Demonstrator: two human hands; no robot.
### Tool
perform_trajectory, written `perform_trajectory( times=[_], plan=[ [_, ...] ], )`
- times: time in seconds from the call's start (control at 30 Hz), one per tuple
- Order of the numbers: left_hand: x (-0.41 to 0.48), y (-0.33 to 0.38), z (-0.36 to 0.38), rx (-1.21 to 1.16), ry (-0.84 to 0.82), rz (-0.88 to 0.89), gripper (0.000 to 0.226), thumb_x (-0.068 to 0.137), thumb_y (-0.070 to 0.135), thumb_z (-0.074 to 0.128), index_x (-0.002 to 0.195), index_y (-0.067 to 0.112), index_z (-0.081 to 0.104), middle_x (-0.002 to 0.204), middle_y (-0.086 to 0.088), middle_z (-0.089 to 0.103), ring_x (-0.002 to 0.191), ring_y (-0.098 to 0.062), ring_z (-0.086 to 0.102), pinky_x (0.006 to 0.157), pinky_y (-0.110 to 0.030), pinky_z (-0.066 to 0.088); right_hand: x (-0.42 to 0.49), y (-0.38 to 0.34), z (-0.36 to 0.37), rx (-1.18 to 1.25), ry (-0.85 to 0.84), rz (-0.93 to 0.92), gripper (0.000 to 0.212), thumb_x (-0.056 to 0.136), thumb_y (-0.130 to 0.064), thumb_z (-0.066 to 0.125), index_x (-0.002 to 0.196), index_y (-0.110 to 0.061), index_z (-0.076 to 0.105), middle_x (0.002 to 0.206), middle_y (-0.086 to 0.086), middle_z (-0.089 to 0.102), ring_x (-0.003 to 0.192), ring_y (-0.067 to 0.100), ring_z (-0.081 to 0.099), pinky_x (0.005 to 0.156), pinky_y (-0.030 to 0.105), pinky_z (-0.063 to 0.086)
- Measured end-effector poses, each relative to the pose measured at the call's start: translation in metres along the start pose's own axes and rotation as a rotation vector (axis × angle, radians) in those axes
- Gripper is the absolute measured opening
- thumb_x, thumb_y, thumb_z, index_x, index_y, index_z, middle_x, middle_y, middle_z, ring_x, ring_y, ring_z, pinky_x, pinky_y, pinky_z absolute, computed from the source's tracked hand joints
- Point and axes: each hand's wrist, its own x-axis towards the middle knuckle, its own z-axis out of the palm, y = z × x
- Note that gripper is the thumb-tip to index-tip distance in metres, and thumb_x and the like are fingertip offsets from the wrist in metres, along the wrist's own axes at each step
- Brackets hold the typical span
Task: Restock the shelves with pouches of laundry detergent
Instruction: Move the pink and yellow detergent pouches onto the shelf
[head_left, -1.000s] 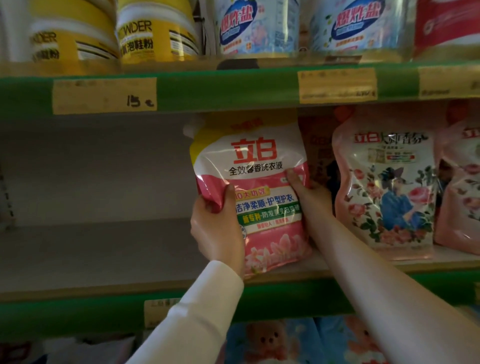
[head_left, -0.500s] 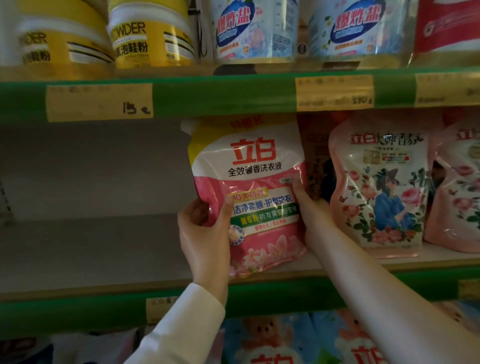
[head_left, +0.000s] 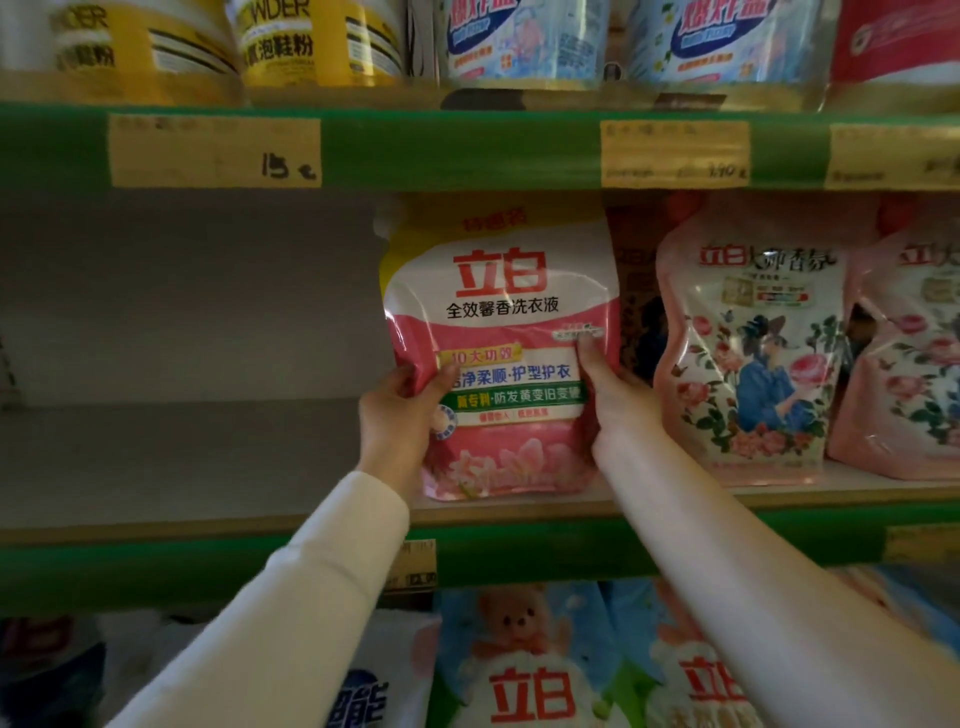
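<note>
The pouch (head_left: 501, 312) is soft, glossy plastic, slick enough to catch the light, with a flat sealed top and a fuller, rounded belly. Its face has a yellow band up top, a white field with big red characters, then pink below with a blue-and-green text panel and pale lilies at the bottom. A white spout cap sticks out at its upper left corner.

It stands upright on the middle shelf (head_left: 182, 452), a dull grey board with a green front strip (head_left: 519, 551). Its base is down at the board near the front lip, and a wide bare stretch of board lies to its left. Just beside it on the right stands a floral pouch (head_left: 748, 353), shiny and crinkled, pink with roses and a figure in blue.

Both hands hold the pouch by its sides. The left hand (head_left: 400, 415), coming out of a smooth white sleeve (head_left: 291, 597), wraps the left edge with the thumb across the front. The right hand (head_left: 613, 395) grips the right edge, thumb pressed up on the front and fingers hidden behind.

Above, yellow tubs (head_left: 317, 41) sit over a papery yellow price label (head_left: 213, 150).
</note>
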Motion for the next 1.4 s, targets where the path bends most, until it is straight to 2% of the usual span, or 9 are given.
perform_trajectory(
  times=[0.13, 0.27, 0.47, 0.9, 1.03, 1.1, 1.2, 1.3, 1.4],
  plan=[
    [0.006, -0.001, -0.005, -0.063, -0.073, -0.031, 0.012, 0.082, 0.022, 0.070, 0.092, 0.019, 0.063, 0.086, -0.001, 0.073, 0.075, -0.015, 0.071, 0.068, -0.030, 0.056, -0.005, -0.001, 0.002, 0.010, 0.038, -0.037, 0.028, 0.074, -0.040, 0.074, 0.079, -0.019, 0.056, 0.081, 0.000, 0.066, 0.078, 0.020, 0.063, 0.074, 0.033, 0.049],
    [0.008, -0.004, -0.006, -0.090, -0.093, -0.034, 0.014, 0.082, 0.022, 0.069, 0.094, 0.019, 0.062, 0.091, -0.004, 0.073, 0.080, -0.018, 0.071, 0.073, -0.033, 0.057, -0.007, 0.002, 0.004, 0.025, 0.051, -0.066, 0.026, 0.076, -0.039, 0.073, 0.078, -0.019, 0.056, 0.077, -0.002, 0.065, 0.071, 0.016, 0.063, 0.063, 0.028, 0.048],
    [0.009, -0.006, -0.006, -0.101, -0.094, -0.031, 0.017, 0.082, 0.023, 0.070, 0.096, 0.019, 0.063, 0.093, -0.003, 0.073, 0.082, -0.018, 0.071, 0.077, -0.036, 0.057, -0.009, 0.002, 0.004, 0.016, 0.064, -0.079, 0.028, 0.075, -0.041, 0.073, 0.076, -0.019, 0.056, 0.076, -0.004, 0.066, 0.073, 0.015, 0.064, 0.075, 0.033, 0.051],
    [0.005, 0.003, -0.007, -0.097, -0.113, -0.153, 0.011, 0.084, 0.022, 0.067, 0.094, 0.021, 0.061, 0.096, -0.006, 0.072, 0.087, -0.021, 0.070, 0.082, -0.039, 0.056, -0.011, 0.002, 0.008, -0.101, 0.161, -0.026, 0.033, 0.074, -0.051, 0.070, 0.074, -0.022, 0.053, 0.080, -0.007, 0.063, 0.076, 0.013, 0.060, 0.080, 0.034, 0.048],
    [-0.006, 0.009, -0.002, -0.136, 0.003, -0.212, 0.017, 0.083, 0.025, 0.069, 0.098, 0.023, 0.061, 0.094, -0.002, 0.072, 0.081, -0.016, 0.071, 0.070, -0.031, 0.057, -0.018, -0.003, 0.010, -0.091, 0.209, 0.034, 0.035, 0.074, -0.049, 0.070, 0.079, -0.020, 0.052, 0.077, -0.011, 0.058, 0.070, 0.007, 0.054, 0.077, 0.029, 0.044],
    [-0.013, 0.015, 0.001, -0.168, 0.098, -0.236, 0.020, 0.082, 0.028, 0.070, 0.097, 0.025, 0.059, 0.094, 0.001, 0.071, 0.082, -0.013, 0.070, 0.070, -0.031, 0.057, -0.024, -0.008, 0.013, -0.088, 0.230, 0.068, 0.035, 0.075, -0.048, 0.070, 0.082, -0.019, 0.052, 0.075, -0.011, 0.056, 0.067, 0.006, 0.052, 0.076, 0.030, 0.044],
    [-0.029, 0.028, 0.001, -0.180, 0.184, -0.253, 0.041, 0.080, 0.032, 0.071, 0.116, 0.021, 0.055, 0.108, 0.003, 0.067, 0.090, -0.007, 0.067, 0.069, -0.023, 0.054, -0.035, -0.012, 0.012, -0.137, 0.253, 0.131, 0.043, 0.074, -0.053, 0.069, 0.091, -0.015, 0.057, 0.088, -0.005, 0.063, 0.080, 0.014, 0.060, 0.085, 0.034, 0.049],
    [-0.049, 0.039, 0.000, -0.115, 0.258, -0.295, 0.074, 0.081, 0.040, 0.069, 0.143, 0.018, 0.036, 0.139, 0.000, 0.050, 0.122, -0.014, 0.052, 0.086, -0.021, 0.044, -0.049, -0.019, 0.011, -0.175, 0.315, 0.189, 0.067, 0.074, -0.057, 0.066, 0.119, -0.008, 0.056, 0.116, 0.004, 0.063, 0.107, 0.025, 0.060, 0.097, 0.040, 0.047],
    [-0.071, 0.048, -0.001, -0.118, 0.355, -0.303, 0.068, 0.085, 0.039, 0.064, 0.143, 0.018, 0.036, 0.146, 0.002, 0.042, 0.132, -0.015, 0.041, 0.096, -0.022, 0.034, -0.069, -0.025, 0.007, -0.137, 0.346, 0.176, 0.070, 0.079, -0.054, 0.064, 0.131, -0.011, 0.049, 0.129, 0.004, 0.056, 0.121, 0.024, 0.052, 0.102, 0.037, 0.042]
  ],
)
